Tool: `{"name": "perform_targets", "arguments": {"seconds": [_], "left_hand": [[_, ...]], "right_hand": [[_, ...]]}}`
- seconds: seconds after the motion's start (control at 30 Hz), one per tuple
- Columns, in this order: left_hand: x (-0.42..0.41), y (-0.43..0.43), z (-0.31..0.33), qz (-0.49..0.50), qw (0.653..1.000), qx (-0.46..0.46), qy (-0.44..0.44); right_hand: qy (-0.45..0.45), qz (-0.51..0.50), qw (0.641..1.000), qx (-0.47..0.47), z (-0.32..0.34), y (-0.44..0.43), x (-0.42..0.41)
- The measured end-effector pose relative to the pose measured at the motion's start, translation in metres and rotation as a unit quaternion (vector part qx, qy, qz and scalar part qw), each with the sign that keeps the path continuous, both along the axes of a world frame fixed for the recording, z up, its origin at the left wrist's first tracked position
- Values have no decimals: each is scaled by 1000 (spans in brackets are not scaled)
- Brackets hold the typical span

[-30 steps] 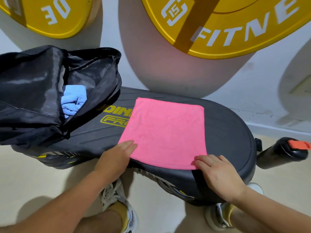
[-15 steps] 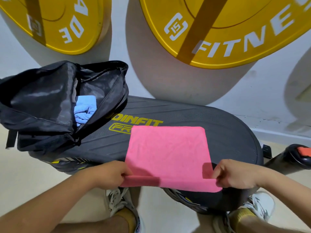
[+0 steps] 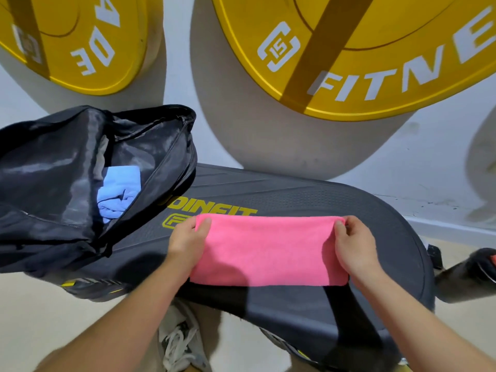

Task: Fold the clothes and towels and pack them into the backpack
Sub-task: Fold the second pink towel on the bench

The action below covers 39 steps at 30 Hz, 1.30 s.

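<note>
Yellow weight plates [image 3: 375, 49] lean on a pale wall [image 3: 177, 76] behind a dark padded bench [image 3: 308, 197]. On the bench's left end sits the black backpack [image 3: 48, 183], mouth gaping, a blue cloth [image 3: 118, 194] bunched inside. Just beside it the pink towel [image 3: 268, 251] lies flat on the pad as a wide strip. The left hand [image 3: 185, 242] and right hand [image 3: 354, 245] each pinch a far corner, thumbs on top — the other fingers are hidden under the cloth. A white shoe [image 3: 179, 342] shows below. At the right edge a dark object [image 3: 472, 269] is cut off — too blurred to name.

Pink towel [image 3: 268, 251] folded flat — black backpack [image 3: 53, 183] gaping, blue cloth [image 3: 118, 194] inside
</note>
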<state>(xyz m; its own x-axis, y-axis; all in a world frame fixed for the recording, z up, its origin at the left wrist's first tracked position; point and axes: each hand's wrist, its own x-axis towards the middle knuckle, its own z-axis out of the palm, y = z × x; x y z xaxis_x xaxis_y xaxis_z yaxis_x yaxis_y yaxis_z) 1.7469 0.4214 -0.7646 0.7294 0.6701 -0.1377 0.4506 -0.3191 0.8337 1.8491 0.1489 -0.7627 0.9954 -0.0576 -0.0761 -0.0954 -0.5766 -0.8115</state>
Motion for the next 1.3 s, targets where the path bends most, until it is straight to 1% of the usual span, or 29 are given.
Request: {"name": "perform_targets", "arguments": {"seconds": [0.07, 0.17, 0.23, 0.27, 0.43, 0.5, 0.57, 0.6, 0.67, 0.7, 0.73, 0.77, 0.8, 0.87, 0.93, 1.03, 1.13, 1.17, 1.27, 1.3], "left_hand": [[11, -6, -8, 10, 998, 56, 3], [14, -7, -21, 19, 983, 178, 29], [12, -4, -27, 20, 971, 238, 17], [12, -3, -28, 23, 967, 251, 23], [15, -6, -28, 16, 953, 283, 111], [19, -8, -24, 14, 952, 275, 134], [21, -7, -17, 28, 950, 281, 131], [21, -8, -15, 29, 944, 312, 105], [18, -20, -17, -43, 917, 395, 42], [16, -30, -23, -97, 900, 424, 25], [15, -41, -30, -148, 888, 435, 37], [12, -51, -37, -185, 883, 424, 79], [9, -60, -40, -205, 884, 398, 135], [4, -65, -49, -218, 880, 366, 209], [4, -64, -51, -223, 882, 359, 208], [3, -60, -45, -207, 886, 359, 209], [-13, -45, -46, -152, 894, 340, 249], [-19, -40, -46, -126, 899, 338, 249], [-27, -32, -50, -77, 915, 353, 181], [-27, -33, -50, -65, 920, 349, 168]], "right_hand": [[-24, 4, 997, -75, -8, 7, 2], [-19, 14, 983, -183, -20, 13, 3], [-28, 12, 974, -225, -24, 15, 5], [-33, 13, 971, -238, -26, 16, 8], [-38, 20, 964, -262, -28, 18, 13], [-17, 29, 961, -275, -23, 18, 16], [4, 25, 957, -288, -16, 17, 17], [-14, 13, 957, -288, -12, 18, 16], [-118, 13, 952, -281, -6, 27, 8], [-167, 48, 946, -274, -4, 37, 0], [-195, 103, 939, -264, -7, 48, -9], [-197, 166, 931, -260, -13, 60, -19], [-181, 219, 919, -273, -22, 71, -29], [-141, 272, 897, -319, -43, 81, -44], [-121, 281, 885, -351, -54, 80, -47], [-111, 280, 880, -367, -55, 78, -46], [-77, 289, 878, -374, -50, 81, -45], [-75, 295, 877, -372, -51, 80, -46], [-74, 333, 871, -353, -44, 76, -41], [-66, 334, 876, -341, -41, 73, -41]]}}
